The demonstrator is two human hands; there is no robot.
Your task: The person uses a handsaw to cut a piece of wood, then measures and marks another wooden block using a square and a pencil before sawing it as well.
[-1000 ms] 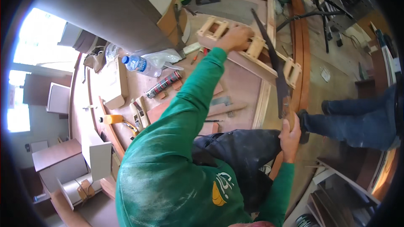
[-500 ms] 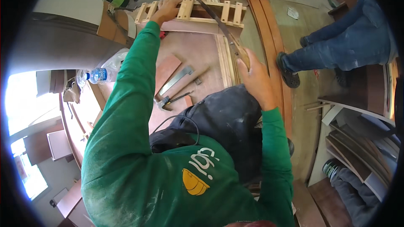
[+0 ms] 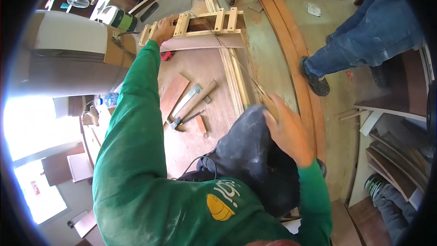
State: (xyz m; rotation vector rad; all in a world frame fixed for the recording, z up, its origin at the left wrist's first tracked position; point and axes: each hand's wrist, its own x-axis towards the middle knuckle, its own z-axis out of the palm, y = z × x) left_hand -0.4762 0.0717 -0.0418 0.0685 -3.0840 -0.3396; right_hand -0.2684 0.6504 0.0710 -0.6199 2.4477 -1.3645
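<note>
My right hand (image 3: 290,130) is closed around the wooden handle of a handsaw (image 3: 269,104). Its blade, seen nearly edge-on, runs away from me up to the slatted wooden frame (image 3: 202,42), reaching across its near side; whether its teeth touch the wood I cannot tell. At the frame's left part, my left hand (image 3: 165,29) grips the top between the cross slats, its fingers partly hidden. A dark-clad knee (image 3: 241,132) of mine is raised beside the saw handle. A red tape measure (image 3: 167,55) lies just below the frame.
On the board before me lie a hammer (image 3: 175,123), a metal square (image 3: 185,101) and wood offcuts (image 3: 175,92). A water bottle (image 3: 110,99) stands left of my arm. Another person's jeans-clad legs (image 3: 364,45) are at right, beyond long brown boards (image 3: 291,45). A bucket (image 3: 119,19) is at upper left.
My right hand has drawn the saw back toward me and down, and the blade has turned more edge-on. My left hand stays on the frame. The whole view has shifted somewhat.
</note>
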